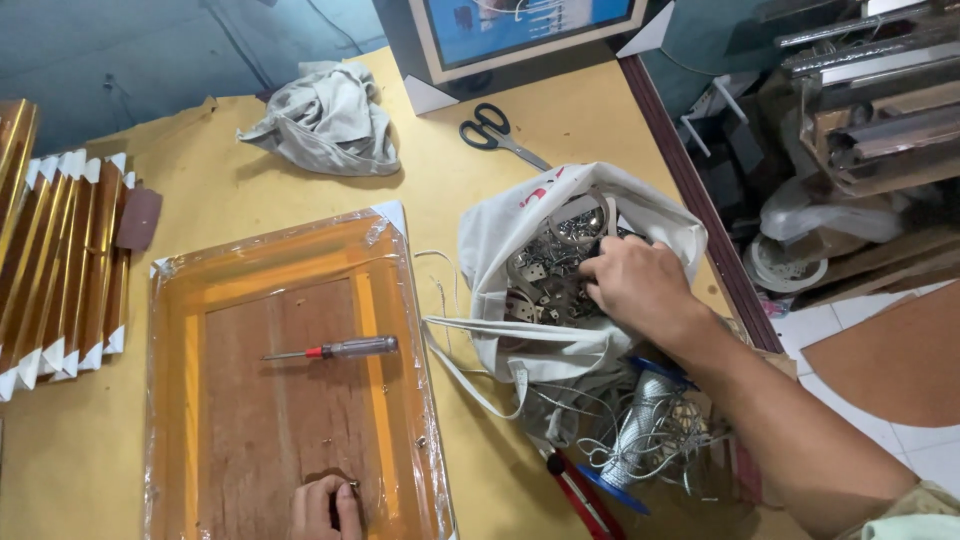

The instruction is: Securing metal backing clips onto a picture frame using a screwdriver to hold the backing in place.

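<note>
One hand in the hardware bag, one on the frame back.

My right hand (635, 285) is deep in the one white cloth bag (520, 235), fingers curled among the metal hangers (545, 280), too many and too tangled to count; I cannot tell if I've pinched one. My left hand (325, 508) rests, fingers bent, on the one plastic-wrapped frame (290, 400) lying face down, thumb by a small screw. One screwdriver (335, 350) lies on the backing. Also on the yellow table (80, 460): one pair of scissors (497, 135), one grey rag (325, 120), one wire spool (640, 430).
</note>
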